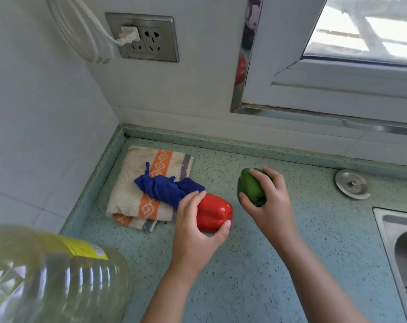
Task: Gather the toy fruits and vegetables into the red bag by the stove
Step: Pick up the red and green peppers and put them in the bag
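Head view: both grips closed on toy peppers

Left grip (193, 229) is curled round the red pepper (213, 213), with the thumb at its near end and the fingers over its far side. Right grip (270, 206) is curled round the green pepper (251, 187), near the red one but apart from it. Both peppers are over the speckled green desk (244, 276). Just left of the red pepper lies a folded towel (137, 183) with a blue cloth (167, 187) on it. To the right are a metal cap (352, 183) and the sink (402, 241).

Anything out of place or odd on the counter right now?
Nothing spilled or damaged. Only a crumpled blue cloth lies bunched on the folded towel, beside the red pepper the left hand grips.
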